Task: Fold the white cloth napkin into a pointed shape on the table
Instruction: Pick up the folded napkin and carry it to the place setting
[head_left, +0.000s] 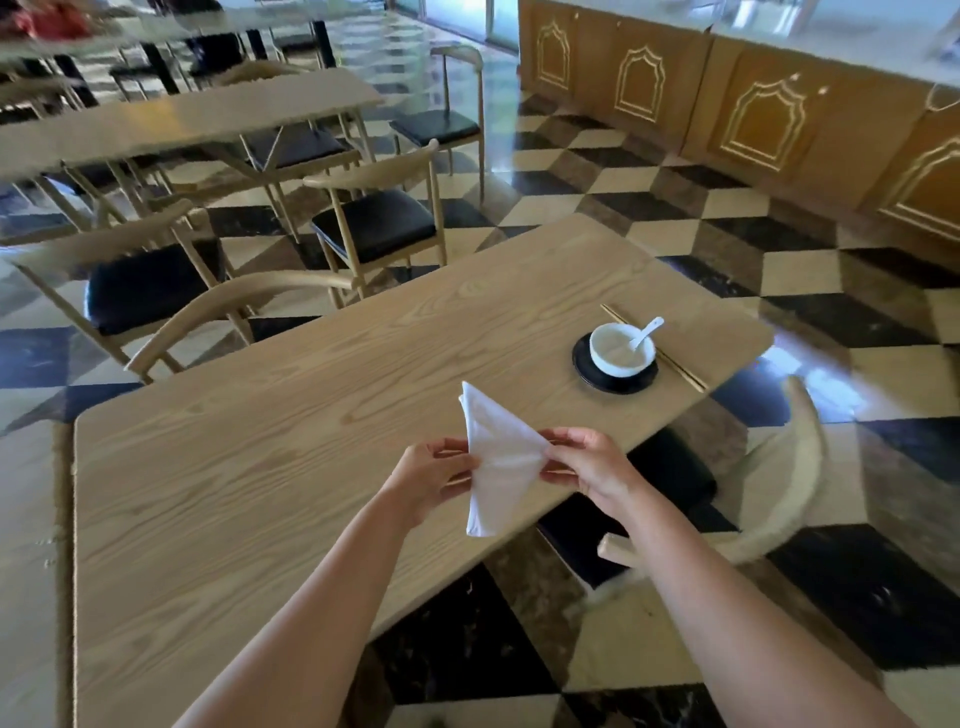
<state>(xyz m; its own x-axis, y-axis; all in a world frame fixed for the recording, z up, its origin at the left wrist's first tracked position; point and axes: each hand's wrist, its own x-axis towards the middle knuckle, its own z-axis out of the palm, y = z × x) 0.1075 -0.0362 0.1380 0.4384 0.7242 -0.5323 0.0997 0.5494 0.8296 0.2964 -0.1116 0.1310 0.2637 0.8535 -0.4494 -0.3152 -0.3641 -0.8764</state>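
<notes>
One white cloth napkin (498, 457), already folded into a triangle with a point aimed away from the viewer, is held just above a wooden bench (291, 467), near its right-hand edge. Two bare hands are seen. The left hand (426, 475) is closed in a pinch grip on the napkin's left edge; the right hand (589, 460) is closed in a pinch grip on its right corner. Whether the lower end of the cloth touches the bench cannot be told.

The step in hand is judged to be a fold of the side corners. It is best done with the cloth laid flat, the edges matched before any crease is pressed, and the far point kept sharp.

Farther along the bench, well apart from the napkin, one white bowl (621, 351) is set on one black saucer (587, 371), with one white spoon (644, 332) resting in the bowl. One pair of chopsticks (680, 371) is laid beside the saucer.
</notes>
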